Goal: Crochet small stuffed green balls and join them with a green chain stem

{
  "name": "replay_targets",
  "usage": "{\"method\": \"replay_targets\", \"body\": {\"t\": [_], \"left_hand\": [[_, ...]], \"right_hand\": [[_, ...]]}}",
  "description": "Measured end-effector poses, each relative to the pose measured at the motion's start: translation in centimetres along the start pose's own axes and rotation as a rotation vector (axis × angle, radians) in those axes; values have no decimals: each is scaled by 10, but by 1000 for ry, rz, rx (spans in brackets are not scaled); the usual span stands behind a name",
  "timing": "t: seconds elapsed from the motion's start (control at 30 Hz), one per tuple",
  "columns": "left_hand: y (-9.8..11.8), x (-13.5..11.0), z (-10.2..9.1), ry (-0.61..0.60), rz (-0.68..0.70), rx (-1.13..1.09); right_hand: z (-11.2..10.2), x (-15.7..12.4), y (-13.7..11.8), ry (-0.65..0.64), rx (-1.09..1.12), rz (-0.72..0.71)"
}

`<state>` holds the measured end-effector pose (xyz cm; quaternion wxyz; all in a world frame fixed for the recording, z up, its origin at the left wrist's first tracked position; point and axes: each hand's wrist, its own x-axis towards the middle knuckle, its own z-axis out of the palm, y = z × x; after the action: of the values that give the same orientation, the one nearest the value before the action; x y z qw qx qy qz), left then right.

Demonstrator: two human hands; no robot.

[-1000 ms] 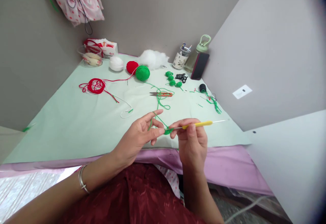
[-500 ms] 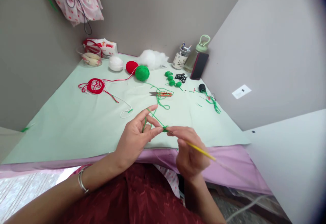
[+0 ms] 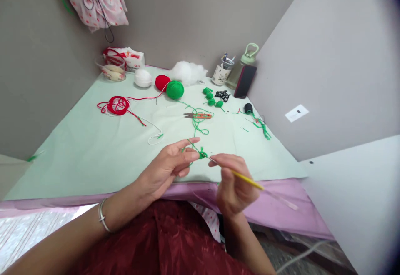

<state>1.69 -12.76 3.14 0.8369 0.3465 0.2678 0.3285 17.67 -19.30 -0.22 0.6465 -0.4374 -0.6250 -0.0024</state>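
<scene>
A small green crochet piece [image 3: 203, 155] is pinched between the thumb and fingers of my left hand [image 3: 178, 158]. Green yarn loops over that hand's raised index finger and trails back across the table. My right hand [image 3: 236, 179] grips a crochet hook [image 3: 248, 180] with a yellow handle; its thin metal tip meets the green piece. Beyond my hands lie loose loops of green yarn [image 3: 201, 131] over orange-handled thread snips [image 3: 203, 116]. The green yarn ball [image 3: 175, 90] sits farther back.
Behind are a red yarn ball [image 3: 162, 83], a white ball [image 3: 143, 78], white stuffing [image 3: 188, 73], a pen cup [image 3: 222, 71], a bottle [image 3: 237, 73] and a phone [image 3: 245, 81]. Red yarn [image 3: 118, 105] lies left; small green crocheted pieces [image 3: 211, 102] and a black spool [image 3: 248, 108] lie right.
My left hand has turned, its index finger lower and farther right, with the thumb now over the green piece. My right hand has drawn back slightly, so the hook's metal shaft shows.
</scene>
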Motion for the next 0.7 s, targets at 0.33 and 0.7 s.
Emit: {"method": "replay_targets", "body": {"t": [0.33,0.7], "left_hand": [[-7,-1,7,37,139,224],[-7,3,2,29,-2,-16]], "right_hand": [[6,12,-6,-34,171,183],[4,2,-2,-14,-78,13]]}}
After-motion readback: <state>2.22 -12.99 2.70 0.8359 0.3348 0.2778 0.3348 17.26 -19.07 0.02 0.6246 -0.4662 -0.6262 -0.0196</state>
